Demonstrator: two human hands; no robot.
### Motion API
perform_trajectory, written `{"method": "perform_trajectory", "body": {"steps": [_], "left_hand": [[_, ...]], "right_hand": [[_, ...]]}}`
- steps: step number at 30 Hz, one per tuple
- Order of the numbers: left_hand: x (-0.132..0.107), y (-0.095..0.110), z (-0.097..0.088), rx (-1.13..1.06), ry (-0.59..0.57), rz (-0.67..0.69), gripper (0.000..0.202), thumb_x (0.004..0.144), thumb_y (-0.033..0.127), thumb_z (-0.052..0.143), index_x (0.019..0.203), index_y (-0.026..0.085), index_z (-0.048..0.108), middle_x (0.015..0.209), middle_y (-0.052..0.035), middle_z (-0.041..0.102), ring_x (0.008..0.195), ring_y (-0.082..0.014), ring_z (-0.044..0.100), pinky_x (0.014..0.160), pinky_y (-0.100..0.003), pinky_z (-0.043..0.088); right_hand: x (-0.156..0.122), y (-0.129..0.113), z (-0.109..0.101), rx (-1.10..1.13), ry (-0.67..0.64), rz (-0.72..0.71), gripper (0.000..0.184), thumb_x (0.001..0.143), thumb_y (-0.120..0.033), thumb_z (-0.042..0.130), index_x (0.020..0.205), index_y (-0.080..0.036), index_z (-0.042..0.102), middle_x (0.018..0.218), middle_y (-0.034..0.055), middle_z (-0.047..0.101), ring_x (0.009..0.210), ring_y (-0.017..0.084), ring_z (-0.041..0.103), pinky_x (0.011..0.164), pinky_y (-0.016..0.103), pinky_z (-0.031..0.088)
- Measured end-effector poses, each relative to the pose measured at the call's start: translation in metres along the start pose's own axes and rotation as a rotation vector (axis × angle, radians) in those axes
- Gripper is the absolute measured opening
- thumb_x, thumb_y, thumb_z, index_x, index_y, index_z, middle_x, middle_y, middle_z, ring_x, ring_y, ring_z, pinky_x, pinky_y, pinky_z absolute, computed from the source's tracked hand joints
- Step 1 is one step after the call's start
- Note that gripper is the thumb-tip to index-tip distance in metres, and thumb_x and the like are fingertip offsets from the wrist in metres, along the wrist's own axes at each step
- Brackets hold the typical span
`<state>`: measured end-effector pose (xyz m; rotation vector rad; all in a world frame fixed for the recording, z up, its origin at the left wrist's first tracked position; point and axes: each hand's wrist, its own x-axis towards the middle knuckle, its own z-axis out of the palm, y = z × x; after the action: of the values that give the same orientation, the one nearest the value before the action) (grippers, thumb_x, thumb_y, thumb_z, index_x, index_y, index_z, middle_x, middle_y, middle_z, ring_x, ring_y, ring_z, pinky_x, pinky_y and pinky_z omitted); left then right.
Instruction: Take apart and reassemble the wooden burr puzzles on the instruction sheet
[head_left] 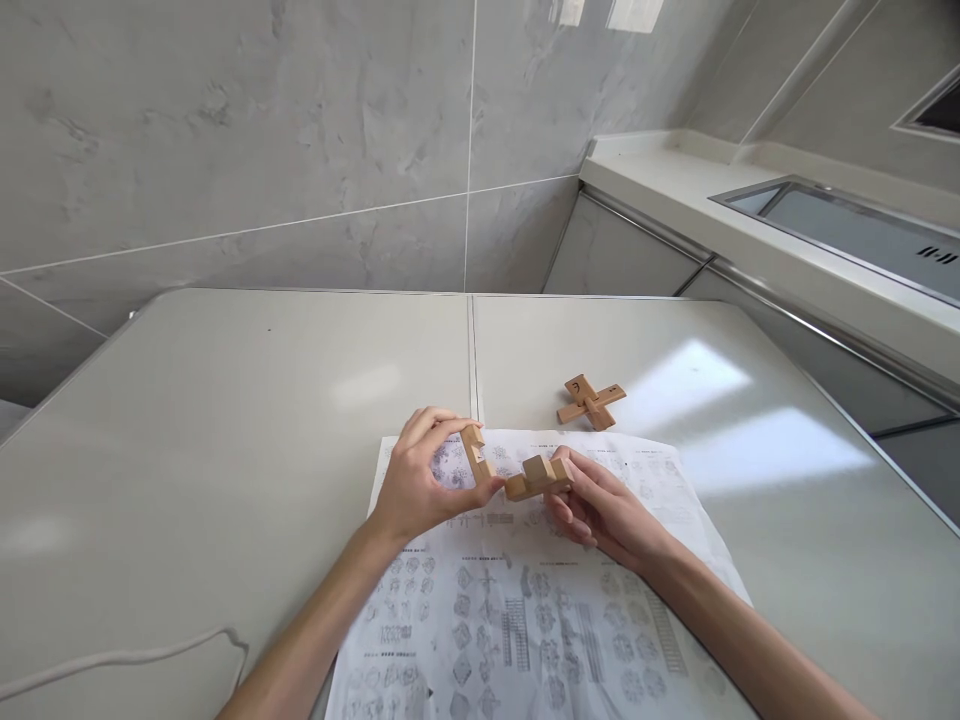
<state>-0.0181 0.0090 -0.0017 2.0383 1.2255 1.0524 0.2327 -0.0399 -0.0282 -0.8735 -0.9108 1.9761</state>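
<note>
Between the thumb and fingers of my left hand (427, 470) is a notched wooden puzzle piece (475, 452), held upright on a slant with its cut-out facing right. My right hand (600, 500) grips a second notched wooden block (534, 478) by its right end; a raised part stands up from its middle. The left end of that block comes close to my left thumb, and I cannot tell whether they touch. Both pieces are above a printed sheet (480, 580) covered in small puzzle diagrams. Beyond my right hand lies a cross of interlocked wooden pieces (591, 402).
The pale table (225, 420) has a seam running away from me. A white cable (120, 657) lies at the lower left. Behind the table rises a grey tiled wall (300, 120). At right is a counter (675, 170) with an inset glass-topped panel (840, 230).
</note>
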Motion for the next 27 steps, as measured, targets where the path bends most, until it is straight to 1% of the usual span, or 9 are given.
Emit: {"method": "perform_trajectory", "body": {"steps": [4,8,11,13,17,19,22,25,27], "left_hand": [[0.002,-0.014,-0.009,0.246,0.002,0.113,0.05,0.074,0.052,0.084,0.111,0.021,0.072,0.105,-0.0076,0.071,0.1,-0.0264,0.063,0.097,-0.044,0.05],[0.003,-0.025,-0.019,0.361,-0.053,0.112,0.051,0.08,0.054,0.078,0.119,0.021,0.069,0.109,-0.0072,0.071,0.103,-0.0271,0.062,0.097,-0.044,0.049],[0.005,-0.03,-0.027,0.401,-0.134,0.121,0.054,0.081,0.056,0.076,0.122,0.022,0.067,0.112,-0.008,0.071,0.105,-0.0283,0.061,0.097,-0.045,0.048],[0.006,-0.031,-0.031,0.402,-0.176,0.134,0.051,0.082,0.052,0.076,0.122,0.023,0.067,0.113,-0.0078,0.071,0.107,-0.0288,0.061,0.099,-0.046,0.048],[0.006,-0.031,-0.035,0.402,-0.181,0.14,0.046,0.081,0.04,0.074,0.123,0.024,0.066,0.122,-0.0092,0.067,0.116,-0.0316,0.058,0.104,-0.05,0.046],[0.005,-0.028,-0.034,0.405,-0.18,0.14,0.051,0.08,0.037,0.073,0.128,0.024,0.064,0.13,-0.0106,0.063,0.123,-0.0336,0.054,0.107,-0.052,0.045],[0.004,-0.022,-0.03,0.377,-0.172,0.181,0.055,0.082,0.04,0.073,0.134,0.024,0.061,0.137,-0.012,0.059,0.129,-0.0349,0.05,0.109,-0.053,0.044],[0.001,-0.01,-0.02,0.312,-0.145,0.277,0.045,0.085,0.044,0.073,0.125,0.023,0.065,0.131,-0.0119,0.062,0.128,-0.0338,0.051,0.107,-0.051,0.044],[-0.002,-0.002,-0.011,0.254,-0.158,0.323,0.037,0.088,0.044,0.074,0.118,0.023,0.066,0.123,-0.0104,0.066,0.121,-0.0309,0.055,0.103,-0.047,0.046]], "right_hand": [[0.001,0.0,0.0,0.01,-0.002,-0.011,0.032,0.106,-0.05,0.053,0.09,-0.022,0.049,0.072,-0.0034,0.056,0.047,0.006,0.035,0.046,0.02,0.03],[0.001,-0.001,0.0,0.005,-0.012,-0.012,0.034,0.105,-0.051,0.054,0.088,-0.022,0.047,0.072,-0.0029,0.057,0.046,0.006,0.035,0.045,0.02,0.03],[0.002,0.0,0.0,0.012,-0.011,-0.013,0.034,0.105,-0.051,0.054,0.088,-0.022,0.046,0.071,-0.0033,0.057,0.046,0.006,0.035,0.045,0.02,0.03],[0.002,0.0,0.0,0.019,-0.01,-0.013,0.034,0.105,-0.051,0.054,0.088,-0.023,0.046,0.071,-0.0034,0.057,0.046,0.006,0.035,0.046,0.02,0.03],[0.002,0.0,0.0,0.021,-0.013,-0.006,0.034,0.105,-0.051,0.054,0.088,-0.023,0.046,0.071,-0.0035,0.057,0.046,0.006,0.036,0.045,0.02,0.03],[0.002,-0.001,0.0,0.02,-0.017,-0.008,0.034,0.105,-0.052,0.054,0.089,-0.023,0.046,0.072,-0.0035,0.058,0.046,0.006,0.036,0.045,0.019,0.031],[0.003,-0.001,0.001,0.021,-0.02,-0.013,0.034,0.106,-0.051,0.053,0.089,-0.023,0.046,0.072,-0.0037,0.058,0.046,0.006,0.036,0.046,0.019,0.031],[0.003,-0.001,0.002,0.015,-0.018,-0.012,0.034,0.106,-0.052,0.053,0.09,-0.023,0.047,0.072,-0.0034,0.059,0.046,0.006,0.037,0.046,0.019,0.032],[0.003,-0.001,0.002,0.009,-0.017,-0.012,0.033,0.105,-0.053,0.053,0.091,-0.023,0.048,0.072,-0.0031,0.06,0.046,0.006,0.037,0.045,0.019,0.032]]}}
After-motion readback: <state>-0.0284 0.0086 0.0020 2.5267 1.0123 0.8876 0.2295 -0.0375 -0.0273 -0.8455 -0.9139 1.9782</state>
